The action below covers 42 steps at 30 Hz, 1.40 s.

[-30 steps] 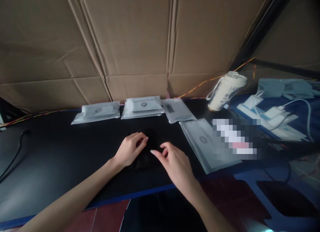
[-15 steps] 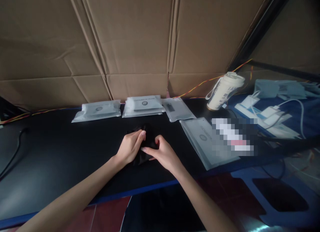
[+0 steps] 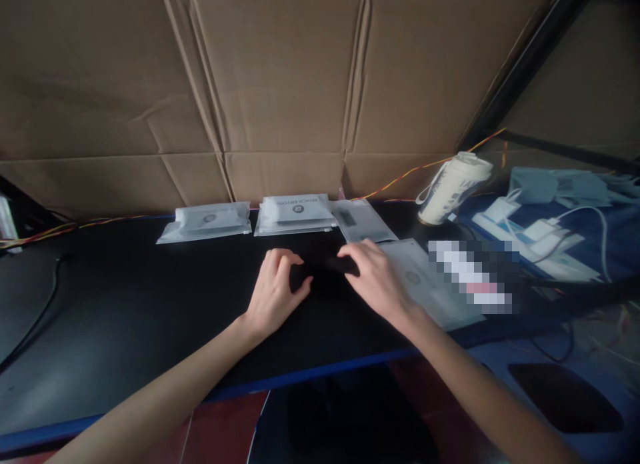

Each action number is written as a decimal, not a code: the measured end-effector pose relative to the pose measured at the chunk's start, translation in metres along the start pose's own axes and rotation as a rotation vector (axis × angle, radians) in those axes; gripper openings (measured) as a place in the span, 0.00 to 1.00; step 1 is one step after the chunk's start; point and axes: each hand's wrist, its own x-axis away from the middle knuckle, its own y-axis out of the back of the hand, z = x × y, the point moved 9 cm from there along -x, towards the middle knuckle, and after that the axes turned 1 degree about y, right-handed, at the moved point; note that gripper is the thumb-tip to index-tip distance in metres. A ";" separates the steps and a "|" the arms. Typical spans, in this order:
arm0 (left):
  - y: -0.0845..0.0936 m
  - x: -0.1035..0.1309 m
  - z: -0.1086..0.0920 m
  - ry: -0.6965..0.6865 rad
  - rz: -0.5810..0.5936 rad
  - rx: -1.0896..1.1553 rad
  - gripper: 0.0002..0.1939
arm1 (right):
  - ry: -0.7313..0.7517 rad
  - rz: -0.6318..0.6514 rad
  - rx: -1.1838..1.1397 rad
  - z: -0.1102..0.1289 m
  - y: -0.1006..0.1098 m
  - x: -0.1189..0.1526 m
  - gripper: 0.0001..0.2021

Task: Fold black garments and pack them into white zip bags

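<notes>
A soft black cloth item (image 3: 327, 259) stretches between my two hands, low over the black table. It barely stands out from the dark surface, so its shape and exact kind are unclear. My left hand (image 3: 275, 291) grips its left end with curled fingers and the thumb below. The right end is between the bent fingers and thumb of my right hand (image 3: 373, 277). Beside my right wrist lies a frosted zip bag (image 3: 430, 287) with a round logo, partly covered by that hand.
Along the cardboard wall (image 3: 285, 71) lie more frosted zip bags: a filled one (image 3: 207, 221), a printed stack (image 3: 295, 212) and a flatter one (image 3: 364, 221). A white tumbler (image 3: 454, 187) stands at the back right, near a power strip (image 3: 533, 234) with chargers. A black cable (image 3: 37, 304) crosses the left.
My hands have moved apart from close together, the right hand going rightward and up. The black cloth, bunched before, is now spread between them. The view has shifted slightly.
</notes>
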 end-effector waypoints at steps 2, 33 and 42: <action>-0.007 0.004 -0.014 -0.090 0.052 -0.062 0.17 | 0.071 0.116 0.075 0.008 -0.017 0.009 0.17; -0.044 -0.016 0.021 0.957 0.247 1.081 0.18 | -0.352 -0.074 -0.109 -0.060 0.020 0.044 0.21; -0.062 0.009 -0.009 1.114 0.399 1.248 0.19 | -0.442 0.038 -0.736 -0.057 -0.024 0.006 0.19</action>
